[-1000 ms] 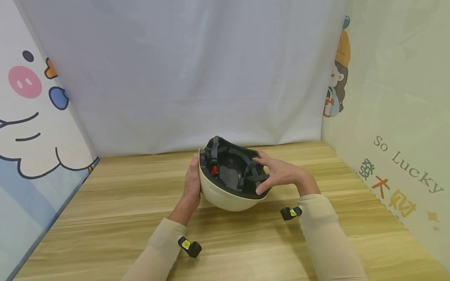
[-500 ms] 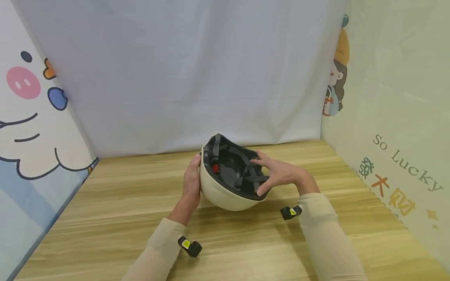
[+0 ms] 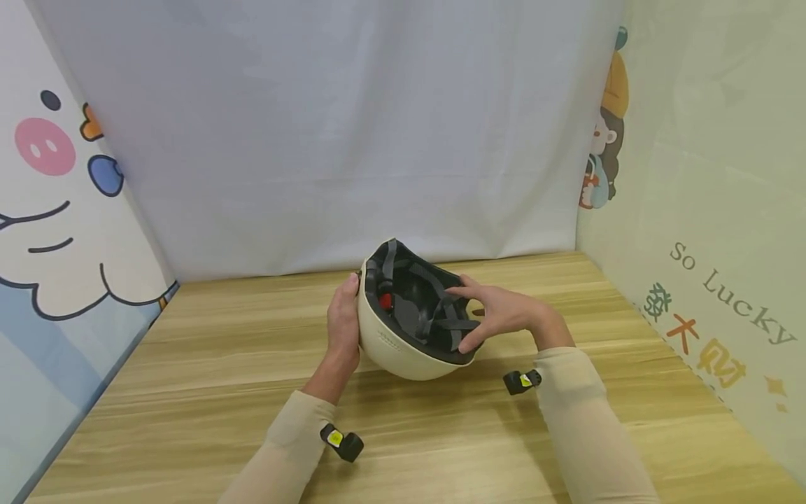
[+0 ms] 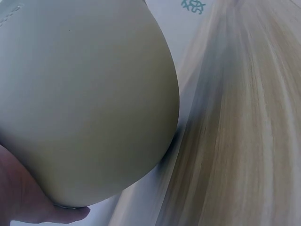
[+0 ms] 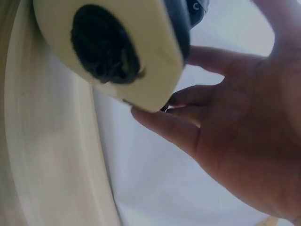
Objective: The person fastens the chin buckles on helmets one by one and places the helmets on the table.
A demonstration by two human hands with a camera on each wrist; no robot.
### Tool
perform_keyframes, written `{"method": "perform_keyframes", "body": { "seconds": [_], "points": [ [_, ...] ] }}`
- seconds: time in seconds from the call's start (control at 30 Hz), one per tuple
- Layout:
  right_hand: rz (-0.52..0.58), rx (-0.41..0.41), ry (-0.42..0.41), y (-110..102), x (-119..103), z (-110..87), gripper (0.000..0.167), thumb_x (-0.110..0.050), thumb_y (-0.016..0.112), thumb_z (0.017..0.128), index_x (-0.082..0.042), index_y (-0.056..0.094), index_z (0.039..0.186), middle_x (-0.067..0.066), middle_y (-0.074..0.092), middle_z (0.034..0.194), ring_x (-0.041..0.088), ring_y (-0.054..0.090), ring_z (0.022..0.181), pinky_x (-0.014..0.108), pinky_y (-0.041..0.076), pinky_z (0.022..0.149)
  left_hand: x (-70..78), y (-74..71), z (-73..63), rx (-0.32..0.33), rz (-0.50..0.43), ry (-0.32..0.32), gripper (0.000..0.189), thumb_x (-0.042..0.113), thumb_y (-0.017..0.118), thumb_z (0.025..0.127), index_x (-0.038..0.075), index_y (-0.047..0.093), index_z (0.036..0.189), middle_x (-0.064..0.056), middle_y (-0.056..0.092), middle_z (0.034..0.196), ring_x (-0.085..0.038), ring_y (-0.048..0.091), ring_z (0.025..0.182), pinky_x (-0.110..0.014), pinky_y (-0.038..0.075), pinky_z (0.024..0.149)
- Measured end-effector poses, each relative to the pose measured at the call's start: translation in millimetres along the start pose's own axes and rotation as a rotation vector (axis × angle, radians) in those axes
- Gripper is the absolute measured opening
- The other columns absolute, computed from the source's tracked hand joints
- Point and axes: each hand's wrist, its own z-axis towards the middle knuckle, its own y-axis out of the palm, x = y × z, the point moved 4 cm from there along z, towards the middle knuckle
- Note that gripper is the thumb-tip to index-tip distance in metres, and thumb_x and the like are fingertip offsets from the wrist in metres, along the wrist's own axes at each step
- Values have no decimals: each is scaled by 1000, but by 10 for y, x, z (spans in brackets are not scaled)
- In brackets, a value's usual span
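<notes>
A cream helmet [image 3: 403, 357] lies upturned and tilted on the table, its black lining [image 3: 415, 297] and dark straps [image 3: 450, 318] facing up. In the left wrist view its smooth shell [image 4: 103, 103] fills much of the picture. My left hand [image 3: 344, 318] holds the helmet's left side, palm against the shell. On the opposite side, my right hand [image 3: 506, 311] spans the rim with thumb and fingers spread around it, close to the straps. A red part [image 3: 385, 302] shows inside the lining. The right wrist view shows fingers at the rim beside a round black piece [image 5: 104, 44] on the shell.
The wood-grain table [image 3: 214, 378] spreads around the helmet. A pale curtain [image 3: 327, 140] hangs behind it. Printed panels stand at the left [image 3: 57, 231] and right [image 3: 705, 210]. Small black devices [image 3: 342, 442] are on both wrists.
The helmet has turned and tilted slightly, its left rim shifting a little to the right and up. Both hands stay in nearly the same places on it.
</notes>
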Motion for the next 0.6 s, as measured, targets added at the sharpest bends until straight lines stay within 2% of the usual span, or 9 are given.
{"method": "perform_keyframes", "body": {
  "seconds": [0.13,0.23,0.37,0.47,0.6],
  "points": [
    [-18,-20,-15,24,20,15,107,-41,85,63,-14,27,148,8,-9,153,30,2,138,50,28,101,2,-20,4,26,-14,-9,42,47,54,90,9,62,106,-4,59,103,-15,51,97,-29,38,89],
    [-73,-11,-11,28,0,20,110,-46,85,60,-15,27,148,10,-8,153,31,1,138,53,24,102,10,-30,7,31,-27,2,41,47,54,90,9,62,106,-4,59,102,-16,52,97,-29,39,88],
    [-117,6,-41,21,-97,10,111,-49,85,59,-15,28,147,10,-5,154,29,4,138,52,24,103,1,-44,25,26,-71,24,37,43,55,91,9,63,102,-6,60,96,-18,53,92,-30,42,83],
    [-138,11,-107,23,-228,-1,102,-49,81,64,-19,30,147,6,2,154,24,8,138,50,24,103,-4,-54,31,28,-78,30,35,42,56,91,9,62,100,-5,60,93,-18,54,89,-29,43,81],
    [-146,-17,-196,67,-437,-5,89,-50,76,72,-20,34,145,3,22,151,22,26,134,45,30,101,3,-54,30,23,-48,36,38,44,56,91,8,62,102,-6,60,95,-18,53,92,-29,42,82]
  ]
}}
